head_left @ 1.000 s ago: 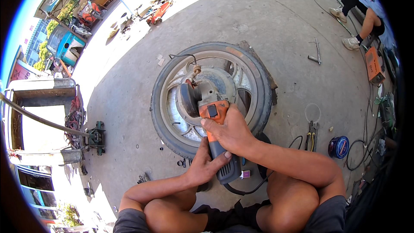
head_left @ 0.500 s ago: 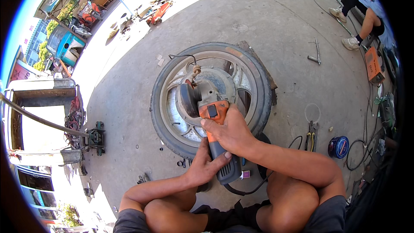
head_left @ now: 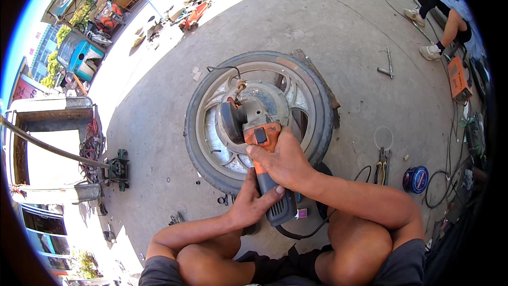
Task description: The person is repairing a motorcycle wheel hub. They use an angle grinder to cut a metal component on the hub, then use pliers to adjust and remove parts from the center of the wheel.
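Clasped by 2 hands, the grinder (head_left: 263, 132) sat over the wheel (head_left: 325, 111): right hand (head_left: 288, 164) wrapped round its orange neck, left hand (head_left: 250, 201) round its dark rear. Its head (head_left: 255, 114) was just beside the axle (head_left: 241, 86); whether they touched, I couldn't tell. Good work seemed to call for a firm 2-handed hold, with the axle's wire (head_left: 225, 67) well clear. Right of the wheel lay pliers (head_left: 378, 173) and a tin (head_left: 415, 181).
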Available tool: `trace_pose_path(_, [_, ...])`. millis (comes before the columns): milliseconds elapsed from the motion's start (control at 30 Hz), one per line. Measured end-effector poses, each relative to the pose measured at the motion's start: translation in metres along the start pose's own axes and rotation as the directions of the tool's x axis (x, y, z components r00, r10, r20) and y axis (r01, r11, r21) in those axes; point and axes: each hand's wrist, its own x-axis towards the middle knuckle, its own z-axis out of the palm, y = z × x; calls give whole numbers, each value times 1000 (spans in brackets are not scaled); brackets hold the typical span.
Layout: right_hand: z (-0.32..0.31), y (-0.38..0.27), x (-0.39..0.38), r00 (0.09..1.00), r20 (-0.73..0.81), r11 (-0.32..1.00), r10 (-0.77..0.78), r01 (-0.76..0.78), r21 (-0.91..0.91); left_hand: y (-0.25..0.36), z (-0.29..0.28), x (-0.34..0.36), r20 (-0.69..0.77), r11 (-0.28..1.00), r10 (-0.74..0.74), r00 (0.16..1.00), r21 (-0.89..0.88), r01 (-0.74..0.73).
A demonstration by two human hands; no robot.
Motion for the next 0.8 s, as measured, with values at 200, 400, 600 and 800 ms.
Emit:
trace_pose_path(200, [1,0,0,998,-20,998,-56,56,19,1,0,1,2,1000,-3,1000,-6,3])
trace_pose_path(400, [3,-2,0,997,-52,998,-49,47,-29,2,-1,2,3,1000,-10,1000,-1,10])
trace_pose_path(600, [3,-2,-3,994,-77,996,-72,68,-49,3,0,0,-1,1000,-5,1000,3,5])
trace_pose_path(800, [3,1,1,996,-55,997,-77,75,-36,1,-2,2,3,1000,-29,1000,-1,29])
